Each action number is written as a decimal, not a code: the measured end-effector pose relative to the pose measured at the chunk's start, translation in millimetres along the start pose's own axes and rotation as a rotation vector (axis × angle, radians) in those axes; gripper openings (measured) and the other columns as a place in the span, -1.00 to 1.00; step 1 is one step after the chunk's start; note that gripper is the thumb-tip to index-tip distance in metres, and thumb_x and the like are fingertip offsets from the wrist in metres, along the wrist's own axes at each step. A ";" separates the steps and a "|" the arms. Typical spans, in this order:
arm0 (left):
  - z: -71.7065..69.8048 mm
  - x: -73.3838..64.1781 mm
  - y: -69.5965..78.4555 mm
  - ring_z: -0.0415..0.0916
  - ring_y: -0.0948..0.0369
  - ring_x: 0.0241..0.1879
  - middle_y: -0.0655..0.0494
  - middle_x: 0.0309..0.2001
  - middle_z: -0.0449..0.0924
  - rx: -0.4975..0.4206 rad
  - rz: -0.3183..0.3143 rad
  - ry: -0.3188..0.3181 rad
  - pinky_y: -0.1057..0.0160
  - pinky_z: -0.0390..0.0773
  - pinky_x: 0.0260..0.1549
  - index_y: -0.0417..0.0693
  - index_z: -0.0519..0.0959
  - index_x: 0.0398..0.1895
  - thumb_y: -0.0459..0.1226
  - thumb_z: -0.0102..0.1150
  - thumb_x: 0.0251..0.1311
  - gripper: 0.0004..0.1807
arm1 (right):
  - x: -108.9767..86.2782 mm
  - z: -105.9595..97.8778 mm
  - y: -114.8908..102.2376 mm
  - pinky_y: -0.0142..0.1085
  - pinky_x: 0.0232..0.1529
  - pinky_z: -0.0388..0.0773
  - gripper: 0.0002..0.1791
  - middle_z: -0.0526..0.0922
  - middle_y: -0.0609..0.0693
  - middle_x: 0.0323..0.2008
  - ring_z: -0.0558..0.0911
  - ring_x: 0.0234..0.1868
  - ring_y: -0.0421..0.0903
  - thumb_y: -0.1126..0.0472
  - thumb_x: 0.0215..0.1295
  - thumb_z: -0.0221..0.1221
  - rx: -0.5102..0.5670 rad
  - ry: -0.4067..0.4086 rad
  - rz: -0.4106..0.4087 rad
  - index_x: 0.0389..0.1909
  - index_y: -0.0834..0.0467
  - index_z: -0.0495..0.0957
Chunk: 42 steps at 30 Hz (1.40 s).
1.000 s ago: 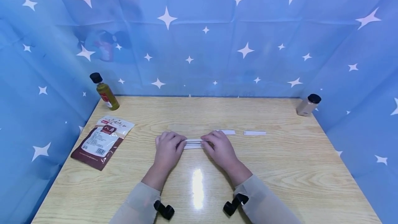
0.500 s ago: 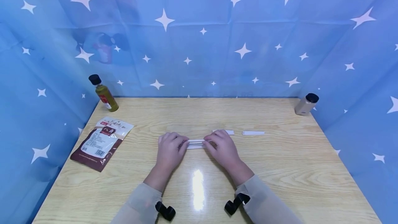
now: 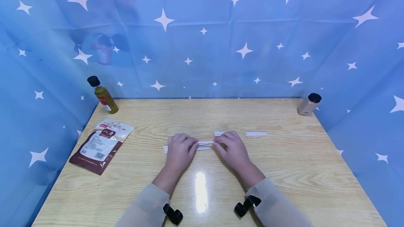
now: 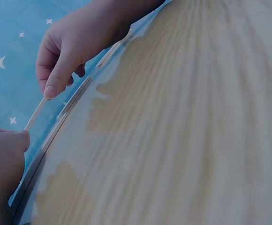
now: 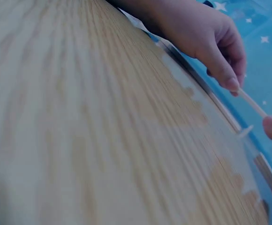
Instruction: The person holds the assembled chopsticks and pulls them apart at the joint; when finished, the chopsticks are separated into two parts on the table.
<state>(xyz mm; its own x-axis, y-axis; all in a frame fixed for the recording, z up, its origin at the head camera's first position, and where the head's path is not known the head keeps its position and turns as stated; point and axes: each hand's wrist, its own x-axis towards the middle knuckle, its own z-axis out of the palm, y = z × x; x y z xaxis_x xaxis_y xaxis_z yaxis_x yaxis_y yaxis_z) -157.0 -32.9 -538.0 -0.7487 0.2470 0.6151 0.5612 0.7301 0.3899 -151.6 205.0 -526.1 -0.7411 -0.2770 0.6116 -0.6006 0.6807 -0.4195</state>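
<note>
My left hand (image 3: pixel 180 151) and right hand (image 3: pixel 231 150) face each other near the table's middle. Between them they pinch a thin white stick (image 3: pixel 205 142), one hand toward each end. In the left wrist view the stick (image 4: pixel 35 115) spans the space between the two thumbs, over the table. The right wrist view shows the stick (image 5: pixel 252 102) sloping from one thumb to the other. Under the hands lies a row of white sticks (image 3: pixel 204 148), partly covered by the left hand. Behind the right hand lies another white bundle (image 3: pixel 220 133), partly hidden.
A third group of white sticks (image 3: pixel 255 133) lies further right. A brown and white packet (image 3: pixel 101 146) is on the left, with an oil bottle (image 3: pixel 106 99) at the back left corner. A black-capped jar (image 3: pixel 309 104) stands at the back right. Starry blue cloth (image 3: pixel 189 38) surrounds the table.
Both hands have shifted a little to the right with the stick, uncovering the left end of the row of sticks. The head view has turned slightly.
</note>
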 end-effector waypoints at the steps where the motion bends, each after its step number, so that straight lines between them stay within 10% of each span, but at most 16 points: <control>1: 1.9 1.5 2.2 0.58 0.11 -0.22 0.21 -0.29 0.71 0.000 0.005 -0.001 -0.01 0.44 -0.10 0.10 0.83 -0.23 -0.21 0.52 0.26 -0.94 | -1.2 -2.6 1.8 -0.06 -0.02 0.61 -0.90 0.77 -0.08 -0.29 0.65 -0.16 -0.01 0.22 0.25 0.52 -0.003 -0.001 0.005 -0.26 0.11 0.81; 42: 62.0 34.0 74.7 0.57 0.18 -0.17 0.27 -0.22 0.68 -0.031 0.088 -0.124 0.07 0.49 -0.07 0.17 0.82 -0.16 -0.12 0.41 0.40 -0.92 | -43.7 -81.4 62.8 -0.31 -0.23 0.59 -0.92 0.72 -0.16 -0.20 0.61 -0.25 -0.23 0.26 0.35 0.47 0.018 -0.055 0.234 -0.21 0.04 0.77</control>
<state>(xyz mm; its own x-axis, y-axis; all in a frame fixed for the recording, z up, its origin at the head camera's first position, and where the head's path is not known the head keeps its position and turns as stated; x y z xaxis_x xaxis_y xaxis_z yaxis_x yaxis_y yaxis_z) -162.4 69.5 -530.5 -0.7325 0.3874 0.5598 0.6360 0.6826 0.3600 -132.6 315.1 -524.6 -0.8757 -0.1502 0.4589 -0.4154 0.7188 -0.5574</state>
